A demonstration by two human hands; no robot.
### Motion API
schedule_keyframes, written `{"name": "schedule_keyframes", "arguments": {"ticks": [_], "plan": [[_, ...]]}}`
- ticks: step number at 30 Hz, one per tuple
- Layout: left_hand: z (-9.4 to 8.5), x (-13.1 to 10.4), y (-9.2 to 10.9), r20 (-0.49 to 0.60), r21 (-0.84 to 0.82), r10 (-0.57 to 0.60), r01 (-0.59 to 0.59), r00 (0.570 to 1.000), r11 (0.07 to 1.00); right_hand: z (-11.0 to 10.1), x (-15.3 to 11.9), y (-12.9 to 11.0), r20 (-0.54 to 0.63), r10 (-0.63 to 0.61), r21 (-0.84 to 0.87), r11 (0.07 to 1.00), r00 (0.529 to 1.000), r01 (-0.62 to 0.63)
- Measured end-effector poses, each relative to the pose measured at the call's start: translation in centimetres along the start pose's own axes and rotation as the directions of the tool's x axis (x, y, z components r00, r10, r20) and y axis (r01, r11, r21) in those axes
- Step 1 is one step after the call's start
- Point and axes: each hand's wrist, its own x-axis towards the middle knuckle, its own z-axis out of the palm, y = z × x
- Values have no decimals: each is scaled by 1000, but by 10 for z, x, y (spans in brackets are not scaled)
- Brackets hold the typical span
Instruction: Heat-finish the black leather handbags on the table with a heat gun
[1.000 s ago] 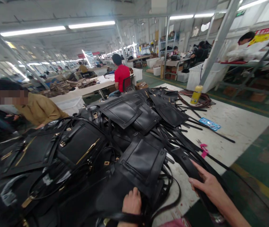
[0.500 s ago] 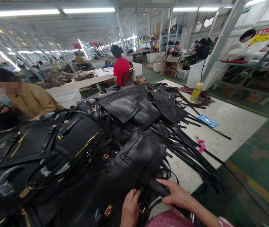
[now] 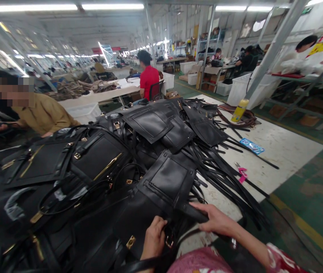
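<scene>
A black leather bag (image 3: 165, 178) with a stitched front panel lies in front of me at the near edge of the pile. My left hand (image 3: 154, 234) is closed, fingers curled at the bag's near edge beside a gold buckle (image 3: 169, 239). To its right, my right hand (image 3: 217, 219) grips a black strap-like part (image 3: 194, 213) of the same bag between thumb and fingers. Part of that grip is hidden from view. Gold fittings, among them a small plate (image 3: 131, 242), show on the black leather near my left hand.
Black bags with gold zips (image 3: 107, 167) cover the left of the white table (image 3: 292, 151). Loose black straps (image 3: 226, 182) trail rightward. Pink-handled snips (image 3: 242, 174), a blue packet (image 3: 251, 146) and a yellow bottle (image 3: 239, 110) lie farther right. A co-worker in tan (image 3: 52, 112) works at left.
Both hands have risen a little in the picture, still at the bag, and its front panel has shifted slightly up and left. The camera view has turned slightly left.
</scene>
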Motion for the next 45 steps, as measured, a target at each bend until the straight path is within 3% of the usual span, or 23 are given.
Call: {"name": "schedule_keyframes", "arguments": {"ticks": [3,5,10,15,19,23,30,35,39,45], "plan": [[11,-6,-2,-12,68,2,-2,1000,998,3,-28,11,25,31,-143,989,999,-28],[17,-8,-4,-23,114,21,-18,1000,993,13,-33,18,14,52,-187,981,999,-49],[21,-8,-9,-8,120,61,-59,998,991,41,-12,26,-69,-16,-131,991,998,7],[12,-5,-6,-35,12,40,-39,999,999,32,-16,27,-202,-31,-32,999,979,25],[3,2,-5,-58,-61,-4,1,998,998,24,-33,30,-113,-12,-78,997,994,3],[-4,11,-8,-38,-77,-35,32,999,996,36,-29,32,-67,13,-66,998,998,-17],[-19,8,2,-18,-80,-35,33,999,996,37,-27,6,-67,0,33,999,998,2],[-6,-18,2,63,-49,-22,26,998,998,27,-42,-21,-27,12,54,998,1000,-11],[12,-37,-1,89,-91,14,-6,996,996,34,-24,-28,-11,51,-15,999,999,-52],[28,-46,-14,81,-148,77,-65,994,987,67,29,-19,54,155,-70,986,986,-151]]}}
